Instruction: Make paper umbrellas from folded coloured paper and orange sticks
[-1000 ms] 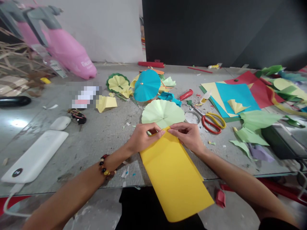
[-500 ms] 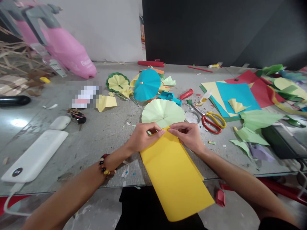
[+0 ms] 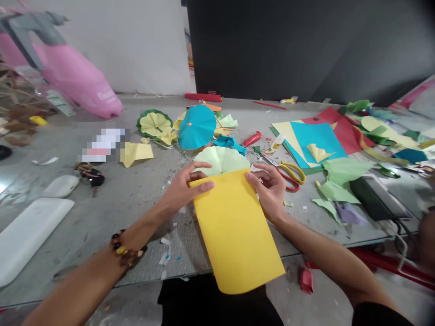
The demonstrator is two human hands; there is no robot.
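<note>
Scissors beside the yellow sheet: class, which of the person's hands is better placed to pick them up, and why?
Right. The right hand grips a far corner of the yellow sheet, close beside the scissors; the left hand holds the other far corner and would likely have to cross over.

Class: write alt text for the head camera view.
Left hand and right hand hold the far corners of a yellow paper sheet on a grey table, with a pale green pleated circle just beyond.
</note>
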